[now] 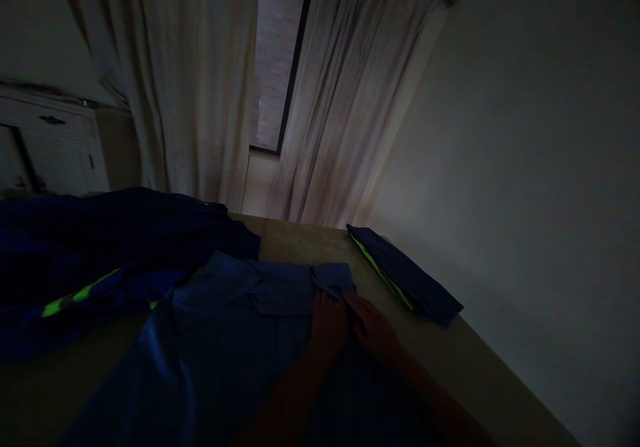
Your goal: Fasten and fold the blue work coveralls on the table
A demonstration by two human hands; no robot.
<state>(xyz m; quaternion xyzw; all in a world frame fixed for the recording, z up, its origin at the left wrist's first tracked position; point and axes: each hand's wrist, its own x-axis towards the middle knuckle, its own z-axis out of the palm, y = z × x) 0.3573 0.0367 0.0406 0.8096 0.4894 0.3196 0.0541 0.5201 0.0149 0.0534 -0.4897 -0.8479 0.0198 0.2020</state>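
Note:
A blue collared shirt [225,353] lies spread on a tan surface, its collar toward the far side. At the right part of the collar, my left hand [330,317] has its fingers closed on the cloth, fingertips partly hidden by the fold. Close beside it, my right hand [373,327] pinches the shirt's edge near the right shoulder. Both forearms reach across the lower right of the shirt. The picture is dark, so the finger detail is faint.
Dark blue clothing with bright yellow-green strips [125,253] is heaped at the left. A folded dark garment with a yellow-green edge [405,273] lies at the right, near the wall [540,200]. Curtains [200,87] and a white cabinet [55,140] stand behind.

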